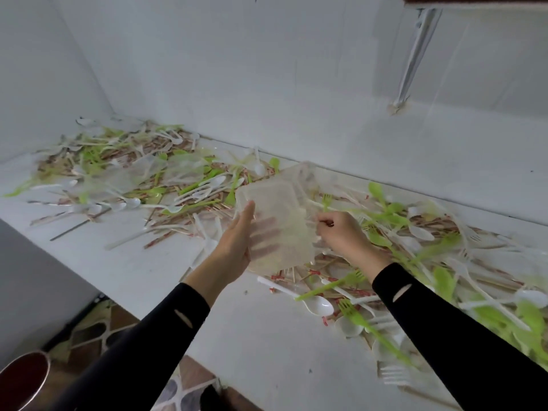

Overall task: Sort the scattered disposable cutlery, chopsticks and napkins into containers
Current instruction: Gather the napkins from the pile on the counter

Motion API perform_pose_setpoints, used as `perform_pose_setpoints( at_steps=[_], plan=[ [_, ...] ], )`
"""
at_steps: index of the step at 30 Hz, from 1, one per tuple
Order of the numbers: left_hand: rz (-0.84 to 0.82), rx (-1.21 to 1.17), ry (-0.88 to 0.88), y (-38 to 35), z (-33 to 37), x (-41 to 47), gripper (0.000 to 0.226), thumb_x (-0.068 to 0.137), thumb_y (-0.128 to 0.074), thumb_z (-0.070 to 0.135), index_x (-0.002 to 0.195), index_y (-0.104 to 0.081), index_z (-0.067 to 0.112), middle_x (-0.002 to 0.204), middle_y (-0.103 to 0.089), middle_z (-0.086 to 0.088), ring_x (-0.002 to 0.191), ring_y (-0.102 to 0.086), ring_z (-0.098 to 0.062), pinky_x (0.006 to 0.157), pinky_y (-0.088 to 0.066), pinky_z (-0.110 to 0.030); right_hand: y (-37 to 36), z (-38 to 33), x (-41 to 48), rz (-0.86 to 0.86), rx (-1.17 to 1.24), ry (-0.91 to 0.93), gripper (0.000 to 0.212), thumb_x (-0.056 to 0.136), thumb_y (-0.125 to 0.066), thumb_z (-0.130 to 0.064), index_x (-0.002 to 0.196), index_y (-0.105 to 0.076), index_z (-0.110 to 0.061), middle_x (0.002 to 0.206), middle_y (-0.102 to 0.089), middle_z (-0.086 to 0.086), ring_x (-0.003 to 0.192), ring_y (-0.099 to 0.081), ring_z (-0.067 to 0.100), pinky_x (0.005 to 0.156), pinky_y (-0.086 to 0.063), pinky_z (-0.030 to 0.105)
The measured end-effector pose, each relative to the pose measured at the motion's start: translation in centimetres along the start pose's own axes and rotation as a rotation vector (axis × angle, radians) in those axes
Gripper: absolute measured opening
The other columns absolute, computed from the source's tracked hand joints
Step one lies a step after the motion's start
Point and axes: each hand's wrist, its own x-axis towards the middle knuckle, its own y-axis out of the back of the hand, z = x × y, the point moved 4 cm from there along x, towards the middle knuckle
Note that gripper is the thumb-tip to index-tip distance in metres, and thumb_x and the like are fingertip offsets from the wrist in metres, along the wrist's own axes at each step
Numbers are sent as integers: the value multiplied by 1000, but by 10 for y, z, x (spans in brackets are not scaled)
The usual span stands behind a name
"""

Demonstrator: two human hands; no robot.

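Above the littered counter [261, 357], a clear container [275, 203], left hand [234, 247] gripping its side, right hand [341, 235] pinching its edge.

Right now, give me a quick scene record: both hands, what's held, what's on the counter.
left hand: holds translucent container, thumb on front, fingers showing through from behind
right hand: fingers curled at the container's right edge; grip unclear
container: lifted off the counter, tilted, no cutlery visible inside
counter: white, littered with green forks, white spoons, chopsticks
sorting: piles unsorted on both sides
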Motion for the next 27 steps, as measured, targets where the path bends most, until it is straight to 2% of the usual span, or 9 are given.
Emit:
perform_pose_setpoints(
  at_steps=[2, 5, 8, 12, 14, 18, 23, 25, 27],
  plan=[
    [20, 14, -16, 12, 6, 2, 41, 94, -60, 35, 126, -51, 11, 117, -69, -11, 102, -70, -27, 78, -60, -46, -21, -17, 1, -60, -21, 52, 29, 94, -52, -8, 118, -69, -6, 117, -68, 14, 97, -66, 29, 84, -55, 38],
    [87, 31, -46, 37, 15, 6, 41, 94, -63, 21, 130, -50, 5, 121, -66, -14, 103, -69, -27, 75, -61, -43, -48, -40, 3, -148, -30, 129, 30, 94, -54, -9, 117, -71, -18, 101, -72, 4, 87, -65, 17, 70, -50, 22],
    [137, 12, -97, 70, 29, 11, 39, 97, -58, 15, 132, -48, 1, 121, -66, -15, 98, -70, -27, 71, -62, -41, -70, -56, 11, -215, -7, 137, 30, 99, -52, -20, 125, -66, -20, 111, -69, -2, 90, -64, 12, 71, -51, 18],
    [184, 16, -148, 117, 53, 18, 40, 98, -56, 13, 134, -46, -2, 118, -64, -14, 94, -69, -26, 66, -61, -39, -93, -67, 30, -222, -84, 111, 31, 101, -47, -21, 127, -63, -14, 111, -60, -5, 93, -64, 18, 63, -44, 11],
    [193, 24, -162, 137, 66, 21, 40, 98, -57, 13, 134, -47, -1, 117, -63, -14, 96, -68, -27, 68, -60, -40, -104, -66, 40, -224, -119, 74, 31, 100, -47, -19, 127, -62, -13, 117, -60, -2, 88, -62, 16, 61, -44, 14],
    [178, 54, -180, 162, 86, 33, 41, 94, -63, 13, 132, -53, 2, 119, -65, -16, 96, -69, -26, 72, -60, -40, -126, -60, 57, -258, -219, -28, 32, 96, -51, -20, 125, -60, -10, 131, -59, 7, 104, -58, 20, 81, -42, 25],
    [219, 98, -159, 186, 100, 56, 39, 92, -66, 17, 128, -56, 4, 120, -67, -16, 97, -70, -27, 82, -58, -46, -149, -60, 59, -217, -289, -94, 33, 91, -59, -33, 117, -55, -14, 107, -63, 7, 83, -62, 20, 79, -54, 40],
    [191, 111, -149, 192, 104, 64, 37, 92, -65, 15, 126, -57, 2, 116, -68, -17, 91, -70, -26, 74, -60, -42, -157, -62, 57, -211, -403, -71, 31, 88, -63, -38, 105, -54, -15, 95, -62, 3, 80, -60, 18, 72, -51, 37],
    [170, 127, -141, 198, 107, 73, 37, 91, -66, 14, 125, -58, 1, 115, -67, -19, 91, -70, -27, 75, -60, -43, -164, -66, 57, -225, -496, -42, 27, 86, -66, -38, 89, -47, -19, 80, -51, -6, 68, -48, 11, 57, -37, 26]
  ],
)
